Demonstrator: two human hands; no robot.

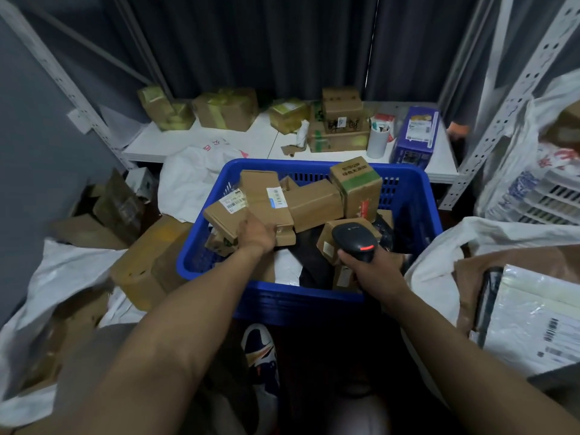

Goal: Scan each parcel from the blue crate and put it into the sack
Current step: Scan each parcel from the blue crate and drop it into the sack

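Blue crate (pixel 298 306) stands before white shelf (pixel 257 136), dark curtains (pixel 266 42).

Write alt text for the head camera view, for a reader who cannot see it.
A person's left hand grips a labelled cardboard parcel in a blue crate of parcels, while the right hand holds a black scanner over it. White sacks lie open on both sides; more boxes sit on a white shelf behind.
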